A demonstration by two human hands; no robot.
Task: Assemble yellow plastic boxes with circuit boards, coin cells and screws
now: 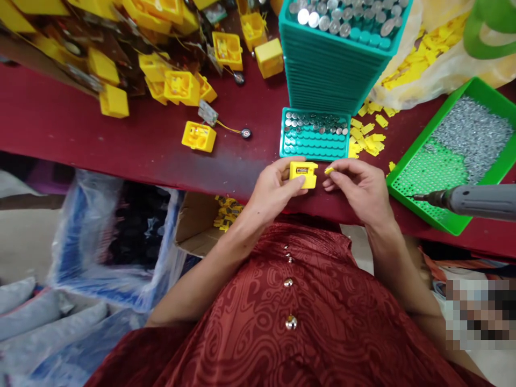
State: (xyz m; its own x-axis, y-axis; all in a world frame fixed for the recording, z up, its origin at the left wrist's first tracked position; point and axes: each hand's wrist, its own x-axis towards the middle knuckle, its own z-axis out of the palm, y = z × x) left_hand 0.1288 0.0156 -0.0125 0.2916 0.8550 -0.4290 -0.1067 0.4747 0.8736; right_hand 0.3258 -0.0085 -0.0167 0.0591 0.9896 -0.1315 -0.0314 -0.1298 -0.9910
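Observation:
My left hand [273, 185] grips a small yellow plastic box [309, 181] just in front of the teal tray. A slot in the box's upper face shows silvery button cells [302, 170]. To its right, my right hand [363, 188] pinches a small yellow cover [329, 170] between thumb and fingertips, a short gap away from the box. Behind both hands lies the teal tray [314, 156], with rows of round cells in its far part and bare pockets nearer me. Loose yellow covers [367, 142] are heaped beside the tray's right edge.
A tall stack of teal trays [326, 75] stands behind. At right, a screwdriver [475, 200] juts over a green basket [419, 207] of screws. Yellow boxes [181, 88] with wires crowd the back left; one yellow box [198, 137] sits nearer. A cardboard carton [193, 223] is below the table edge.

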